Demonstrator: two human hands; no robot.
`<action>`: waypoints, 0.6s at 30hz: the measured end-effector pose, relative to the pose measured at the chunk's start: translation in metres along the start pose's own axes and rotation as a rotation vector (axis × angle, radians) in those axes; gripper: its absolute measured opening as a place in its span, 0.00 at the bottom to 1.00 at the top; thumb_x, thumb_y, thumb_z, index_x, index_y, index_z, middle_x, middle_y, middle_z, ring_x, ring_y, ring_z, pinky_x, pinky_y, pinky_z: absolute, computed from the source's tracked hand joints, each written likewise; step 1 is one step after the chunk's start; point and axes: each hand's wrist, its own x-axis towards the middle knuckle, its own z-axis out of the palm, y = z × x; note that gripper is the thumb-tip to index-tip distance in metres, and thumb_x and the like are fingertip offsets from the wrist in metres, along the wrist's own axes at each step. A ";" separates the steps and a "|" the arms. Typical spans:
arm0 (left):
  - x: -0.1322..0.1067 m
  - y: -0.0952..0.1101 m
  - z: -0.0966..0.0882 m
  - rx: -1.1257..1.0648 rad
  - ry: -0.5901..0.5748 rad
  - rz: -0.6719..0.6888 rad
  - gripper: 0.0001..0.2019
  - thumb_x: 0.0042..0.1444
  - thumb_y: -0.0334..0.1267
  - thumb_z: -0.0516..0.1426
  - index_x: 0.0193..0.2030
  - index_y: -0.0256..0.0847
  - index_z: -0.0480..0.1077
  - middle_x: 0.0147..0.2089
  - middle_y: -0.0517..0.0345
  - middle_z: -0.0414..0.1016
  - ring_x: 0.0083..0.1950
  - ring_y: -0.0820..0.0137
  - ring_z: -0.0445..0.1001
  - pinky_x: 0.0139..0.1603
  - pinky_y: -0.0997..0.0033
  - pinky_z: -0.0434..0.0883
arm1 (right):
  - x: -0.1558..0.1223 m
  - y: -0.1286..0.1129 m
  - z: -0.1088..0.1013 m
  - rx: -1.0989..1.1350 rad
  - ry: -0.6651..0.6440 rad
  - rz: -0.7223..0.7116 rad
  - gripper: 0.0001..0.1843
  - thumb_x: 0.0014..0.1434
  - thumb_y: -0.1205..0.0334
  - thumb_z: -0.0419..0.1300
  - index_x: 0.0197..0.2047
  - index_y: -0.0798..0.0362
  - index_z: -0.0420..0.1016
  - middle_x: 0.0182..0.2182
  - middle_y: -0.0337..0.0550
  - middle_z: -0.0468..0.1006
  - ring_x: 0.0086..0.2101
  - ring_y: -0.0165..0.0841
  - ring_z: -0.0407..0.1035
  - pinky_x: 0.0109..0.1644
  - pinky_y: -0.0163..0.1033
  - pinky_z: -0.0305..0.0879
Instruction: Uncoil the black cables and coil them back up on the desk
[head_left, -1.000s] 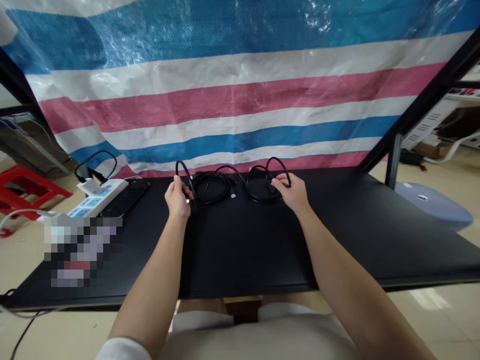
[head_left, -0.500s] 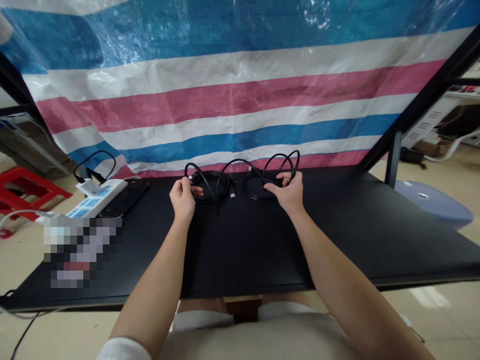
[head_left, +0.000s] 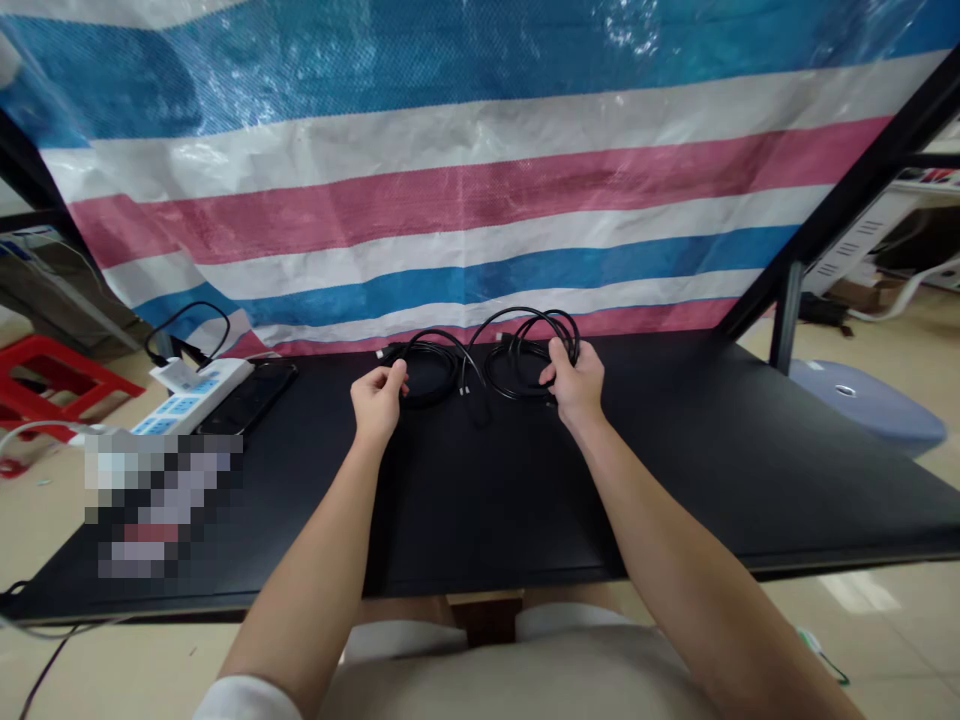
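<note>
Black cables lie in loops near the far edge of a black table (head_left: 480, 500). My right hand (head_left: 576, 381) is closed around a bundle of black cable loops (head_left: 525, 345), holding them just above the tabletop. My left hand (head_left: 377, 397) pinches a strand of the black cable near its silver-tipped plug, beside another coil (head_left: 429, 365) lying flat. A strand runs between the two hands.
A white power strip (head_left: 191, 392) with a plugged-in black lead and a dark phone (head_left: 251, 395) sit at the table's far left. A striped tarp (head_left: 480, 180) hangs behind. A red stool (head_left: 45, 375) stands left, a pale round object (head_left: 862, 405) right.
My left hand has shifted right and lowered, the tall loop it held up now down. My right hand gathered its raised loops into a tighter bundle.
</note>
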 end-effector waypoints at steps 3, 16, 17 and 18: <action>-0.001 0.000 0.002 0.015 0.020 -0.026 0.16 0.49 0.40 0.59 0.14 0.40 0.64 0.13 0.63 0.61 0.18 0.75 0.61 0.23 0.74 0.62 | 0.001 0.001 0.001 0.018 -0.028 0.025 0.26 0.49 0.33 0.57 0.23 0.48 0.61 0.08 0.26 0.54 0.11 0.27 0.56 0.17 0.33 0.53; -0.021 0.010 0.019 0.226 0.157 -0.004 0.22 0.55 0.40 0.57 0.14 0.42 0.53 0.14 0.67 0.54 0.20 0.76 0.56 0.25 0.74 0.56 | -0.029 -0.006 0.005 -0.284 -0.229 -0.332 0.35 0.24 0.42 0.73 0.25 0.47 0.53 0.18 0.29 0.65 0.19 0.25 0.57 0.25 0.36 0.61; -0.022 0.010 0.020 0.221 0.145 0.004 0.22 0.54 0.39 0.58 0.14 0.42 0.54 0.14 0.68 0.54 0.19 0.76 0.56 0.25 0.74 0.55 | -0.032 -0.007 0.007 -0.304 -0.243 -0.349 0.33 0.28 0.43 0.72 0.24 0.47 0.53 0.18 0.29 0.65 0.19 0.26 0.57 0.26 0.36 0.61; -0.023 0.009 0.022 0.208 0.132 0.012 0.21 0.54 0.39 0.58 0.15 0.42 0.54 0.14 0.67 0.54 0.19 0.76 0.56 0.25 0.74 0.55 | -0.033 -0.007 0.007 -0.321 -0.240 -0.356 0.29 0.33 0.43 0.70 0.23 0.47 0.54 0.18 0.30 0.65 0.19 0.26 0.58 0.27 0.36 0.61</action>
